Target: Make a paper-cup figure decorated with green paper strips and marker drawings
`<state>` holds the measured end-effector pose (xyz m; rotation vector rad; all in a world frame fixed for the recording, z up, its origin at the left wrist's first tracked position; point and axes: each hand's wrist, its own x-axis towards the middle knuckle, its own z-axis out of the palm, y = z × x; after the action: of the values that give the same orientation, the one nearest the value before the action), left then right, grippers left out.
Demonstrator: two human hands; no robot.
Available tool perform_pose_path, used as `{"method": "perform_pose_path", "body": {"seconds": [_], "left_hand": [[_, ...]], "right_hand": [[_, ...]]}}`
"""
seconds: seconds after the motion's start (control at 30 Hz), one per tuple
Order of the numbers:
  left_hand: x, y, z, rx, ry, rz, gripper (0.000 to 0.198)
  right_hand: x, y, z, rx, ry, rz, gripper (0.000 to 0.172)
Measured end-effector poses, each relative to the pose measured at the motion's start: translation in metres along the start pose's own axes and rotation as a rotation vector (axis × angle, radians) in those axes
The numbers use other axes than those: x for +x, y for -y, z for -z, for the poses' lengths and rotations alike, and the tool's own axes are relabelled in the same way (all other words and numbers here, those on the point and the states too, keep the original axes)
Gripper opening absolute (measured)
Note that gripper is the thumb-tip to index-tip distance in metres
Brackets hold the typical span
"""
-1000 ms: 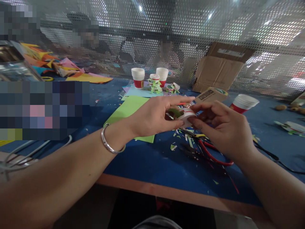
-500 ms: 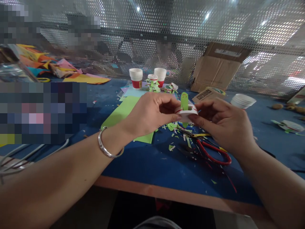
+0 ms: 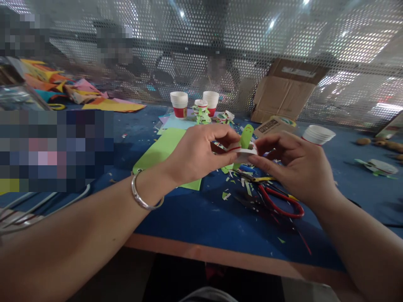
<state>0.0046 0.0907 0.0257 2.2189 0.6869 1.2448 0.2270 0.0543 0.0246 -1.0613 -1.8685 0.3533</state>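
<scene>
Both my hands hold a small white paper cup (image 3: 244,152) with a red band above the blue table (image 3: 195,214). My left hand (image 3: 198,153), a silver bangle on its wrist, pinches the cup's left side with closed fingers. On the right side my right hand (image 3: 294,165) grips it, fingers curled. A green paper strip (image 3: 246,135) sticks up from the cup. Green and white paper scraps (image 3: 234,178) lie right under the hands.
Red-handled scissors (image 3: 278,201) lie below my right hand. A green paper sheet (image 3: 160,153) sits to the left. Stacked paper cups (image 3: 179,102) and decorated ones stand at the back, another stack (image 3: 316,134) at right, a cardboard box (image 3: 288,90) behind. Wires lie at the near left edge.
The cup has turned in my hands and the green strip now stands up above it. My left fingers have curled from stretched out to a pinch on the cup.
</scene>
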Motion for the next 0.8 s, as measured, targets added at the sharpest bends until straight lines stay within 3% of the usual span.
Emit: {"method": "perform_pose_path", "body": {"seconds": [0.1,0.3,0.8], "left_hand": [[-0.0007,-0.0001,0.0006,0.087,-0.003,-0.054,0.010],[-0.0017,0.0008,0.0007,0.210,0.071,-0.135,0.017],[0.0003,-0.0011,0.0013,-0.004,0.167,0.118,0.013]], "right_hand": [[-0.0011,0.0041,0.0003,-0.040,-0.022,0.044,0.020],[-0.0048,0.0011,-0.0031,-0.102,-0.027,0.057,0.006],[-0.0045,-0.0021,-0.0021,-0.129,-0.008,0.035,0.006]]}}
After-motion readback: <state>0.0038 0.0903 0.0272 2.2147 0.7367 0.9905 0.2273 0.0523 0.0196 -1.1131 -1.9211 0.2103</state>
